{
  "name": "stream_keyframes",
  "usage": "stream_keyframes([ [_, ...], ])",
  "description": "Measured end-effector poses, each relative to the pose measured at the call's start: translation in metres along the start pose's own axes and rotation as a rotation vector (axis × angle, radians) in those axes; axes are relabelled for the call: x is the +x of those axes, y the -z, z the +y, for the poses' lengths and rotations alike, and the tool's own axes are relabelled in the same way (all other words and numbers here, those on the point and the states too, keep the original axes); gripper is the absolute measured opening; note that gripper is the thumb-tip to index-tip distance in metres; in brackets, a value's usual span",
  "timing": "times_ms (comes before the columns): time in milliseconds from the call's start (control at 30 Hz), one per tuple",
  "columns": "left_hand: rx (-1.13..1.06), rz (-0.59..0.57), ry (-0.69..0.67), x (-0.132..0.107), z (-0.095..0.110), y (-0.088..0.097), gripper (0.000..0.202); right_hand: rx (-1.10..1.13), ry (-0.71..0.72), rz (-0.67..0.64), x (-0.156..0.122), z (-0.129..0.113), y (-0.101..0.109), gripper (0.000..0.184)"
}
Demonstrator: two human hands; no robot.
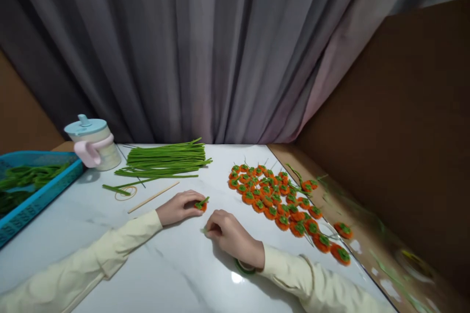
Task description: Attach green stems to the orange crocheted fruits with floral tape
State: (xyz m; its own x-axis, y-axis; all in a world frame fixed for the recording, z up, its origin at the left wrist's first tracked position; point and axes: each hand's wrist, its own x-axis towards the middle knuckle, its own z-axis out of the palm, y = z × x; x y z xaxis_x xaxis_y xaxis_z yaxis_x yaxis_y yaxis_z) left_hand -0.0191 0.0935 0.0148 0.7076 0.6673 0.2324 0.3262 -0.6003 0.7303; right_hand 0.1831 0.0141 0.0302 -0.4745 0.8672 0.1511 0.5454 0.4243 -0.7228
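My left hand [179,208] is closed in a pinch on a small orange pipe-cleaner persimmon [200,207] with a green top, from which a short green stem sticks up. Just right of it, my right hand [229,232] is closed, thumb and fingers together. A tiny pale greenish bit shows at its fingertips, too small to name. Under my right wrist lies a green ring-shaped thing [245,268], partly hidden. Many similar orange persimmons [270,212] with green tops lie grouped on the right side of the white table [165,274].
Green pipe cleaners [165,159] lie bundled at the back, with a wooden stick [153,197] and a tan loop [125,193] nearer me. A lidded cup [96,144] and a blue basket [40,205] holding green pieces stand left. Behind hangs a grey curtain [198,54].
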Motion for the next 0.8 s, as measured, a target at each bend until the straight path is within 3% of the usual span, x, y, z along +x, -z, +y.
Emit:
stream_keyframes([
  [200, 0.051, 0.204, 0.037, 0.017, 0.007, -0.006, 0.020, 0.250, 0.028, 0.085, 0.012, 0.005, -0.004, 0.014],
  [300, 0.059, 0.254, 0.021, 0.018, 0.008, -0.008, 0.019, 0.400, -0.050, 0.063, 0.014, 0.009, -0.003, 0.013],
  [500, 0.046, 0.235, -0.038, 0.011, 0.006, -0.009, 0.016, 0.643, -0.151, 0.086, 0.017, 0.016, -0.002, 0.019],
  [800, -0.090, 0.121, -0.125, 0.013, 0.005, -0.006, 0.027, 0.617, -0.222, 0.106, 0.020, 0.019, 0.001, 0.025],
])
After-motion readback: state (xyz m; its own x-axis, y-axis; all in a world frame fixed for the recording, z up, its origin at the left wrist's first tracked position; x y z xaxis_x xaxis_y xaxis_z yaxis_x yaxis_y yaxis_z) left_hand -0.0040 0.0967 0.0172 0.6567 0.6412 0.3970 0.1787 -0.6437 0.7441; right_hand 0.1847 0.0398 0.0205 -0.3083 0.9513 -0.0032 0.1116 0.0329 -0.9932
